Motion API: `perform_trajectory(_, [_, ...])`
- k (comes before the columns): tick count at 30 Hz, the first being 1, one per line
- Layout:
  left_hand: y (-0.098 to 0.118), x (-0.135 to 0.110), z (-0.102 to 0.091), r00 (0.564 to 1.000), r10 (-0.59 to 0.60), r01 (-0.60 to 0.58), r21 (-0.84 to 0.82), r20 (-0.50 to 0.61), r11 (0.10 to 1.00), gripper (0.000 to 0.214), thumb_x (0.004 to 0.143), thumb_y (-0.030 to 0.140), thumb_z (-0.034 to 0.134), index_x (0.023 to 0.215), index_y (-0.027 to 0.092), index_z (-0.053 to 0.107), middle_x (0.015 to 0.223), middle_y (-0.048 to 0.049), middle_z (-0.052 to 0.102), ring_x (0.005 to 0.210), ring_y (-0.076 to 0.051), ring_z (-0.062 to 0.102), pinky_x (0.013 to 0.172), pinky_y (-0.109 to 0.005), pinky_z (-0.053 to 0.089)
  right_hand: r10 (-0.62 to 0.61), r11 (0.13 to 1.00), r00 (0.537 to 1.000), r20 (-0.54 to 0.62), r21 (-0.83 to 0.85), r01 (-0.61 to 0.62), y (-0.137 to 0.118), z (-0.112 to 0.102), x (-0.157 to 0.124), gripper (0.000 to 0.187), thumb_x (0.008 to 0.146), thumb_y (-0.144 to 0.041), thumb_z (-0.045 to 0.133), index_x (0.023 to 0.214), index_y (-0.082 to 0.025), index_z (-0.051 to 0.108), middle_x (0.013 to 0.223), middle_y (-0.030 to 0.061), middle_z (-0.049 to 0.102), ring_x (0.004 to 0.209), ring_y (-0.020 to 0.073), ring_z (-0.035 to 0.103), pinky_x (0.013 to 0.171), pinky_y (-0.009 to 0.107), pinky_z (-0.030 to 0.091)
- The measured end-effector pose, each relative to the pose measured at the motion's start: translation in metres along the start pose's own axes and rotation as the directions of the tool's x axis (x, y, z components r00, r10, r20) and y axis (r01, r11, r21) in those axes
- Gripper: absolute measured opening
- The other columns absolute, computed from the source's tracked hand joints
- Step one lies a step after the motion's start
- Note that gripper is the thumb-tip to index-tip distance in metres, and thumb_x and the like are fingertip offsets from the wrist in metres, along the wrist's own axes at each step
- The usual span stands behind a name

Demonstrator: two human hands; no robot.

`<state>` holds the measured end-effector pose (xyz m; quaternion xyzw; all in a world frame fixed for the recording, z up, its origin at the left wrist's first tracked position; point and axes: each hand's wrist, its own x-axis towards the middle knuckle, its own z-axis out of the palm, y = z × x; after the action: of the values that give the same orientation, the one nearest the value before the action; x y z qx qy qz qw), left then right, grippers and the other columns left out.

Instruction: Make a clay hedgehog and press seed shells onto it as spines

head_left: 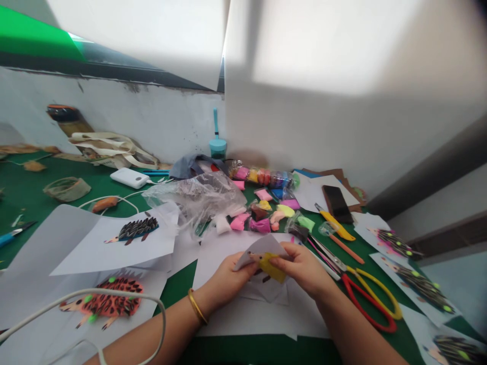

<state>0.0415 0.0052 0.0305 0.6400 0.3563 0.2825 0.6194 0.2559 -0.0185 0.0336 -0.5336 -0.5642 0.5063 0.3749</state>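
White cable point(164, 317) loops before a seemingly half-made hedgehog picture point(262, 247).
Left hand point(233, 271) and right hand point(304, 266) pinch it, fingers closed, above white paper point(236, 314); yellow body point(279, 274) on, no spines visible, unlike the orange hedgehog point(124, 302) nearby.

Your desk point(224, 350) is deep green, and the white paper point(271, 245) you're holding has a bright yellow patch point(279, 274) on it. Your scissors point(346, 276) have one red handle, one yellow. That coral hedgehog point(114, 298) is all dark flecks plus lime-green dots. Your bangle's point(196, 306) gold btw, phone's point(337, 203) black.
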Motion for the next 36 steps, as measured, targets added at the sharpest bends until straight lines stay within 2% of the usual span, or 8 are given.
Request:
perform_trajectory(3, [0.000, 0.000, 0.000, 1.000, 0.021, -0.021, -0.026, -0.013, 0.999, 0.032, 0.090, 0.044, 0.055, 0.104, 0.018, 0.066, 0.105, -0.0062, 0.069, 0.097, -0.024, 0.061, 0.087, -0.034, 0.048, -0.019, 1.000, 1.000, 0.019, -0.006, 0.019, -0.004, -0.003, -0.001, 0.037, 0.072, -0.047, 0.077, 0.094, -0.017, 0.073, 0.091, 0.0056, 0.070, 0.084, 0.0230, 0.063, 0.072, 0.031, 0.050])
perform_trajectory(9, [0.000, -0.001, 0.005, 1.000, 0.022, -0.022, 0.012, -0.001, 1.000, 0.032, 0.090, 0.045, 0.055, 0.098, 0.017, 0.067, 0.099, -0.0054, 0.069, 0.091, -0.022, 0.060, 0.083, -0.033, 0.048, -0.027, 0.999, 1.000, 0.014, -0.040, 0.027, -0.010, -0.001, -0.002, 0.030, 0.076, -0.043, 0.074, 0.096, -0.019, 0.074, 0.093, 0.0051, 0.069, 0.086, 0.0238, 0.063, 0.076, 0.033, 0.050])
perform_trajectory(21, [-0.002, -0.001, 0.004, 0.998, 0.065, -0.065, 0.031, 0.000, 0.997, 0.029, 0.092, 0.042, 0.054, 0.099, 0.017, 0.067, 0.097, -0.0050, 0.068, 0.089, -0.020, 0.059, 0.082, -0.031, 0.047, 0.035, 0.991, 0.999, 0.039, 0.131, -0.040, -0.003, 0.004, -0.001, 0.040, 0.073, -0.042, 0.079, 0.103, -0.017, 0.071, 0.091, 0.0060, 0.071, 0.083, 0.0234, 0.064, 0.073, 0.034, 0.051])
perform_trajectory(24, [-0.001, -0.001, 0.005, 0.998, 0.066, -0.066, 0.057, -0.001, 0.996, 0.030, 0.092, 0.042, 0.053, 0.097, 0.016, 0.066, 0.095, -0.0051, 0.068, 0.087, -0.020, 0.058, 0.080, -0.030, 0.047, 0.017, 0.993, 0.999, 0.042, 0.117, -0.022, -0.003, 0.004, -0.001, 0.040, 0.071, -0.042, 0.080, 0.101, -0.017, 0.072, 0.093, 0.0063, 0.070, 0.084, 0.0237, 0.064, 0.074, 0.034, 0.051])
perform_trajectory(29, [0.000, -0.002, 0.006, 0.998, 0.059, -0.059, 0.086, 0.009, 0.995, 0.032, 0.092, 0.044, 0.052, 0.089, 0.016, 0.065, 0.085, -0.0036, 0.065, 0.080, -0.018, 0.056, 0.074, -0.028, 0.045, -0.036, 0.996, 0.999, 0.004, 0.082, 0.036, -0.006, 0.009, 0.000, 0.032, 0.076, -0.046, 0.075, 0.091, -0.018, 0.074, 0.096, 0.0067, 0.069, 0.088, 0.0239, 0.064, 0.077, 0.034, 0.051])
perform_trajectory(36, [0.001, -0.002, 0.005, 0.998, 0.066, -0.067, 0.089, 0.022, 0.994, 0.033, 0.092, 0.046, 0.050, 0.087, 0.016, 0.065, 0.083, -0.0029, 0.064, 0.079, -0.018, 0.055, 0.073, -0.027, 0.044, 0.000, 0.990, 1.000, 0.018, 0.139, -0.002, -0.009, 0.012, 0.000, 0.034, 0.073, -0.047, 0.076, 0.092, -0.020, 0.074, 0.094, 0.0068, 0.070, 0.089, 0.0270, 0.065, 0.075, 0.037, 0.054])
